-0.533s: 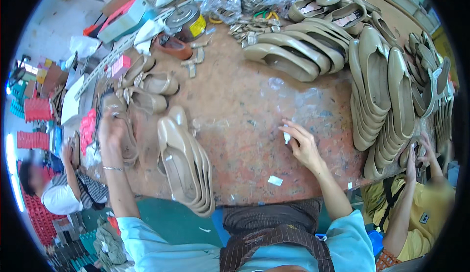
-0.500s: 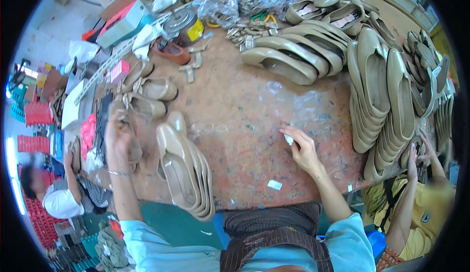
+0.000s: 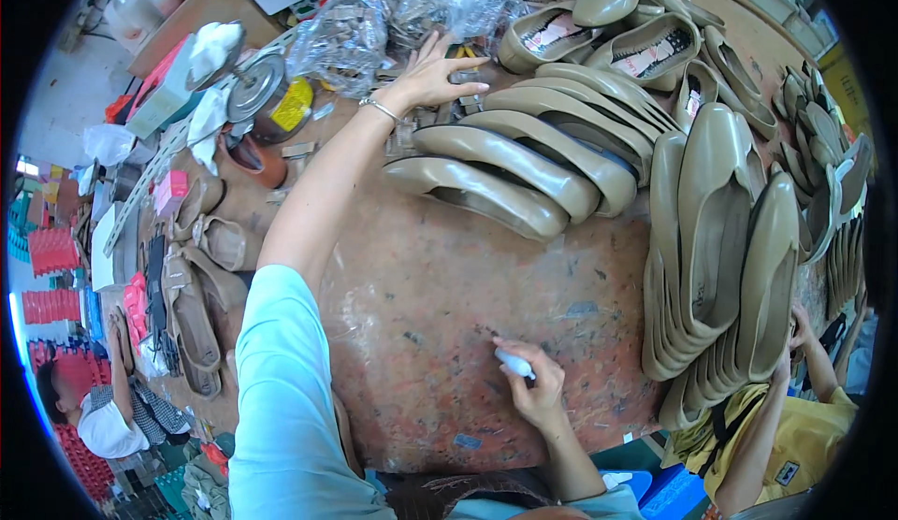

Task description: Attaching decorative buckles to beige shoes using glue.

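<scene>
My left hand [image 3: 436,79] reaches far across the worktable with its fingers spread, over small beige pieces and the yellow handles of a tool beside crinkled clear plastic bags [image 3: 346,38]. Nothing shows in its grasp. Closed fingers of my right hand [image 3: 541,397] hold a small white squeeze bottle [image 3: 514,364] with a dark tip, above the bare middle of the table [image 3: 421,305]. Just right of my left forearm lies a row of glossy beige pumps [image 3: 486,183]. My left sleeve mostly hides other beige shoes near the front edge.
Tall nested stacks of beige pumps [image 3: 706,267] stand on the right, with more shoes [image 3: 645,48] behind. Along the left are several loose shoes [image 3: 192,314], a metal can [image 3: 281,99] and a pink box [image 3: 170,193]. One person works at far left [image 3: 112,417], another at right [image 3: 795,440].
My left hand has gone from the shoes on the left to the far middle of the table. My right hand keeps the bottle, now lower in view. The view has shifted.
</scene>
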The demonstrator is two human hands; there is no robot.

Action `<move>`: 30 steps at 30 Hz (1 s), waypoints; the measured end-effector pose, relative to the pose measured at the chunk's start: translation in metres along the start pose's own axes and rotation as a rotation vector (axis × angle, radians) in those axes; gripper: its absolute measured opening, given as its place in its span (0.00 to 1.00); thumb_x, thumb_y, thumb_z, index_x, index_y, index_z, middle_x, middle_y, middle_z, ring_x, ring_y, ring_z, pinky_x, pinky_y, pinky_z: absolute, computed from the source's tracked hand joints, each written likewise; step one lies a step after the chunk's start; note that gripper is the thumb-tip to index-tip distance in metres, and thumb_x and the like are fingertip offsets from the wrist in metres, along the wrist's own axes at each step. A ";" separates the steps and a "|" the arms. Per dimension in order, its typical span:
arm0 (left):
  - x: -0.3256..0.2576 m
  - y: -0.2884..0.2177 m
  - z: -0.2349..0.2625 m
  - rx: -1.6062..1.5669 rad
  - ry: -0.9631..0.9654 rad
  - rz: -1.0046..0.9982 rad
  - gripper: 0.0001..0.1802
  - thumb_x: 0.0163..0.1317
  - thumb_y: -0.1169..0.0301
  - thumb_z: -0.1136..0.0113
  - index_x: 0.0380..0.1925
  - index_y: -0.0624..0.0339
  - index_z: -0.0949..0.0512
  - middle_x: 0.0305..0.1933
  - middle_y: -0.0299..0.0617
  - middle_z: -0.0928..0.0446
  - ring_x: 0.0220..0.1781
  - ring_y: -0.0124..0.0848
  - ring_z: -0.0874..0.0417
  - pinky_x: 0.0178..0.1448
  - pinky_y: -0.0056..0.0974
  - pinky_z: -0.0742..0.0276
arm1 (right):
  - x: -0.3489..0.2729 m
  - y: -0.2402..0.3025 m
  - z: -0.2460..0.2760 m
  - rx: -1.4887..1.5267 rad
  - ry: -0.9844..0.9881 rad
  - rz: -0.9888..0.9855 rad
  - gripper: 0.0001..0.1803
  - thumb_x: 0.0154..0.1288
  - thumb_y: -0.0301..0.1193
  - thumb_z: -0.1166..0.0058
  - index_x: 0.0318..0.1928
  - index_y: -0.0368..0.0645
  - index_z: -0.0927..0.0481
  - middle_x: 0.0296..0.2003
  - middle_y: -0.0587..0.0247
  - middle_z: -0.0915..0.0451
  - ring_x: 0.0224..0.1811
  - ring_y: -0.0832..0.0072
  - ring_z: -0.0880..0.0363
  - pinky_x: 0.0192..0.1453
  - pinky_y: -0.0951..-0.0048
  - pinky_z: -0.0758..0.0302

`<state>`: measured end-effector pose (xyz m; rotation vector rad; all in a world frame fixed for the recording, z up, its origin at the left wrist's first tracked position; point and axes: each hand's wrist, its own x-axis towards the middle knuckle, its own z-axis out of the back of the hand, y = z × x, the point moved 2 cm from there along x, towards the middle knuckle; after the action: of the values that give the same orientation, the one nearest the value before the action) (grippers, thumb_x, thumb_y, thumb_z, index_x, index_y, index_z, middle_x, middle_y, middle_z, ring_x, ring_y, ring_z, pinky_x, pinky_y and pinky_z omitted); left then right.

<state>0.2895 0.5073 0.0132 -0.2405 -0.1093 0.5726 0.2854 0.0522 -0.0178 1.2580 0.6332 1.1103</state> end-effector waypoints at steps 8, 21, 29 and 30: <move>-0.062 0.033 -0.018 -0.115 0.024 0.011 0.24 0.64 0.48 0.40 0.59 0.36 0.22 0.80 0.52 0.47 0.77 0.54 0.40 0.77 0.56 0.44 | 0.005 0.000 -0.001 0.051 0.005 0.025 0.15 0.55 0.13 0.39 0.44 0.33 0.20 0.44 0.46 0.14 0.49 0.55 0.14 0.53 0.63 0.18; -0.278 -0.048 0.027 -0.160 0.372 -0.010 0.30 0.69 0.57 0.42 0.67 0.59 0.30 0.77 0.51 0.39 0.77 0.54 0.40 0.79 0.49 0.43 | -0.008 -0.001 -0.004 -0.045 -0.030 0.011 0.11 0.61 0.19 0.41 0.46 0.35 0.17 0.45 0.52 0.13 0.48 0.66 0.14 0.53 0.69 0.21; -0.480 -0.118 0.169 0.481 -0.387 0.330 0.25 0.63 0.65 0.33 0.59 0.61 0.23 0.57 0.50 0.21 0.57 0.47 0.21 0.60 0.45 0.25 | -0.050 0.009 0.007 -0.003 -0.081 0.000 0.12 0.64 0.19 0.39 0.48 0.34 0.17 0.48 0.55 0.14 0.52 0.69 0.16 0.57 0.70 0.22; -0.508 -0.120 0.159 0.405 -0.403 0.555 0.24 0.64 0.64 0.33 0.58 0.62 0.22 0.53 0.49 0.20 0.53 0.43 0.19 0.57 0.42 0.24 | -0.056 0.012 0.007 0.006 -0.076 -0.012 0.12 0.64 0.19 0.40 0.49 0.34 0.17 0.48 0.55 0.14 0.52 0.69 0.16 0.57 0.70 0.22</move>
<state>-0.0993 0.1615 0.1795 0.2538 -0.3169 1.1743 0.2672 -0.0019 -0.0153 1.2939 0.5868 1.0467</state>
